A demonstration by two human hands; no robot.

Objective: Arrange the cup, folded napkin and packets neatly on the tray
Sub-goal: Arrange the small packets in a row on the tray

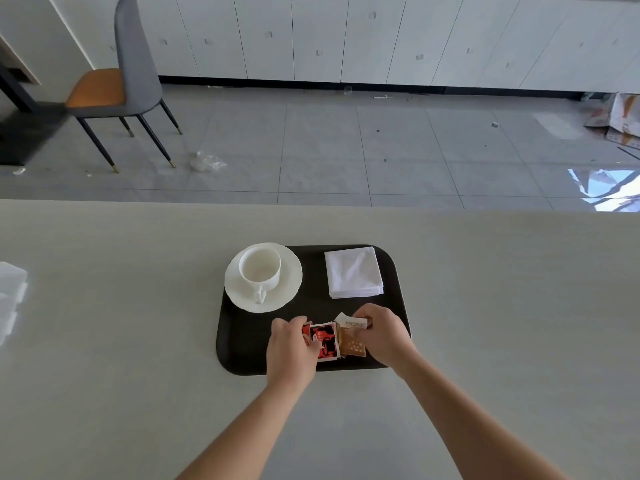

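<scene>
A black tray (242,344) lies on the pale table. A white cup (259,268) stands on a white saucer (287,289) at the tray's far left; the saucer overhangs the rim. A folded white napkin (353,271) lies at the far right. Near the front edge are a red-and-black packet (325,341), a brown packet (351,344) and a white packet (349,322), overlapping. My left hand (291,348) grips the red packet's left side. My right hand (384,336) pinches the white and brown packets from the right.
A clear plastic container (10,296) sits at the table's left edge. Beyond the table's far edge (311,206) is a tiled floor with a grey and orange chair (117,81) and white cabinets behind.
</scene>
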